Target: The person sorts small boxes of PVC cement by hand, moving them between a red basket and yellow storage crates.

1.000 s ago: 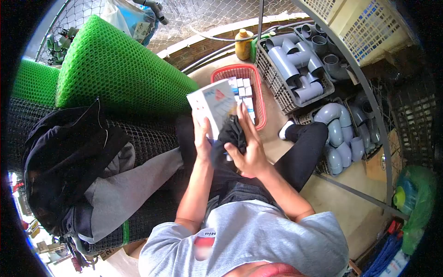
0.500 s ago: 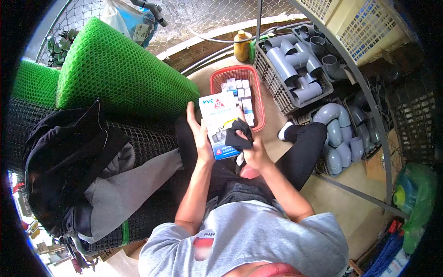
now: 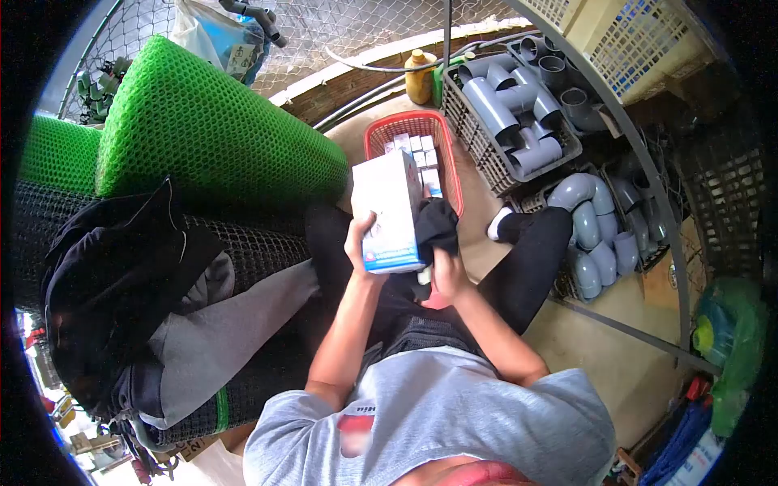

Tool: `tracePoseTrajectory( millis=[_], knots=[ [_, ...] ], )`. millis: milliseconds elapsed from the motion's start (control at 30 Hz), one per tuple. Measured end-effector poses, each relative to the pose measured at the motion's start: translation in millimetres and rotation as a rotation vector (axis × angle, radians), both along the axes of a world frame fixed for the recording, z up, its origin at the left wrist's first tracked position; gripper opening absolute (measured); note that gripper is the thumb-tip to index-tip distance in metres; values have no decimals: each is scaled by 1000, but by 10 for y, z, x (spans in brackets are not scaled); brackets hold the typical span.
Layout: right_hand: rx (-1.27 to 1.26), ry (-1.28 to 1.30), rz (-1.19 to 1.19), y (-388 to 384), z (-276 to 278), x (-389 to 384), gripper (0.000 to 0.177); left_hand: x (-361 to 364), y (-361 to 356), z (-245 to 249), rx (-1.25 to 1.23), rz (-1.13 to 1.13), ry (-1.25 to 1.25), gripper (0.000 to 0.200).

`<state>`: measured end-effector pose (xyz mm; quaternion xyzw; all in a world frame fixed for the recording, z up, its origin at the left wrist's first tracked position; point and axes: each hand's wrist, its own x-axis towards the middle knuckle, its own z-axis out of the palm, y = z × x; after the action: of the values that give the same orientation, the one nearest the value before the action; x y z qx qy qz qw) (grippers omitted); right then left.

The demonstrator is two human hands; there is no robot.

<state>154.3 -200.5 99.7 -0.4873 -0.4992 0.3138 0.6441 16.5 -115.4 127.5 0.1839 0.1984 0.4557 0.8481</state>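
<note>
My left hand (image 3: pixel 357 245) grips a white and blue cardboard box (image 3: pixel 387 209) along its left side, thumb lying over the face. In my right hand (image 3: pixel 448 278) is a bunched black cloth (image 3: pixel 438 223), pressed to the box's right side. The cloth hides some of the right fingers. The box is tilted in front of my lap, its face pale with glare. Just beyond it, a red plastic basket (image 3: pixel 455 166) stands on the floor with several small white boxes (image 3: pixel 425 154) inside.
To the left lie green mesh rolls (image 3: pixel 219 121) and a black and grey jacket (image 3: pixel 109 283). Crates of grey pipe fittings (image 3: pixel 519 101) stand at the right, near a metal frame bar (image 3: pixel 632 334). A yellow bottle (image 3: pixel 419 77) is behind the basket.
The box has turned, so its printed front has given way to a paler face. My left thumb has moved onto that face, and the black cloth has shifted to the box's right side.
</note>
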Motion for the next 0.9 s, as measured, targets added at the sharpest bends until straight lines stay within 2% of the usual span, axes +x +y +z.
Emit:
tracePoseTrajectory(
  millis=[33,100,133,167,200,233,300,333,367,400,433,467,500,533,567,600,633,667,700,733,767,867,900],
  knots=[
    [49,-168,47,40,89,70,44,49,-25,110,-29,6,71,65],
    [-99,158,154,80,513,141,51,15,-97,66,-42,-125,130,65],
    [-110,29,85,141,263,263,55,72,-142,19,-4,-70,213,65],
    [-68,83,69,249,235,360,55,63,-187,-35,56,-102,245,69],
    [-24,253,-6,370,-206,493,38,72,-213,76,149,-151,267,75],
    [21,421,-80,437,-621,576,30,83,-236,205,242,-197,287,82],
    [-95,486,-135,453,121,504,37,94,-201,222,311,-197,316,78],
    [-62,500,-196,441,394,405,29,101,-164,205,422,-218,536,76],
    [60,407,-94,498,352,409,33,110,-125,178,531,-234,756,73],
    [41,320,-90,403,338,376,35,101,-91,65,451,-185,724,69],
    [23,235,-87,320,464,315,38,125,-98,161,509,-42,734,68],
    [116,47,-130,348,360,317,45,121,-109,342,517,-18,806,69],
    [84,-15,-126,275,288,318,48,109,-138,546,524,3,878,71],
    [57,112,-126,181,426,245,49,100,-155,714,513,-4,896,80],
    [30,238,-126,130,555,196,51,55,-125,700,517,-5,896,80],
    [215,-16,-125,117,137,321,44,-4,-88,665,640,-82,870,86],
    [214,-16,-126,125,293,291,44,-40,-84,644,760,-160,842,91],
    [231,150,-154,144,616,218,48,-5,-159,805,610,-226,665,94],
    [245,318,-180,167,881,132,51,44,-212,865,608,-226,667,94],
    [306,284,-358,287,1014,83,51,99,-264,902,618,-189,664,93],
    [216,299,-384,329,974,163,56,123,-305,916,628,-153,660,91],
    [264,-113,-397,530,749,491,59,129,-378,784,410,-158,447,99],
    [163,19,-323,495,653,481,55,125,-387,743,358,-144,391,101]
  ],
)
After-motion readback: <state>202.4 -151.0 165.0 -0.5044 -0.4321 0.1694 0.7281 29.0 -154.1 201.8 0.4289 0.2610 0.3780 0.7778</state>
